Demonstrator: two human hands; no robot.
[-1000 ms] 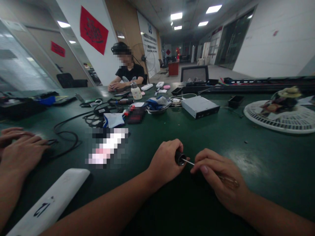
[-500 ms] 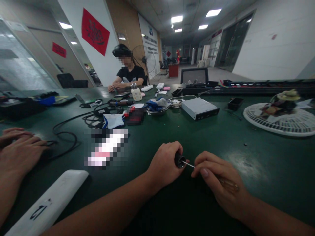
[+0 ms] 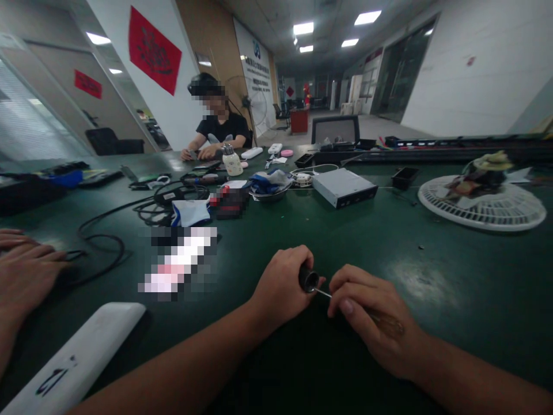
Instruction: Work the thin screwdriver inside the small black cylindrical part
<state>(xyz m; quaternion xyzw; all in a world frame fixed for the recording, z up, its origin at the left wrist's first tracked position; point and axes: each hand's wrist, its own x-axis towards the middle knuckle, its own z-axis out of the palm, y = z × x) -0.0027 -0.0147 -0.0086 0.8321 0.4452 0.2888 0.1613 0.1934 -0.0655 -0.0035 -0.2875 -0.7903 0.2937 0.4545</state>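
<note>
My left hand (image 3: 283, 282) is closed round a small dark cylinder (image 3: 309, 280) whose hollow open end faces right and toward me. Closed on a screwdriver, my right hand (image 3: 375, 317) has the amber see-through handle (image 3: 391, 324) in its palm. The thin metal shaft (image 3: 322, 293) points left, its tip at the lower rim of the cylinder's opening; whether it reaches inside I cannot tell. Both hands are close together over the near part of the green table (image 3: 242, 248).
On the left are another person's hands (image 3: 28, 262), a white bar-shaped case (image 3: 82, 351) and black cables (image 3: 116, 253). Farther back stand a grey disc drive (image 3: 344, 187), a bowl with blue-white cloth (image 3: 271, 183) and a white fan grille (image 3: 479, 213). Across the table sits a person (image 3: 220, 127).
The view has turned slightly right, so most things appear shifted left. The screwdriver tip now sits lower at the cylinder's opening. Both hands keep their hold.
</note>
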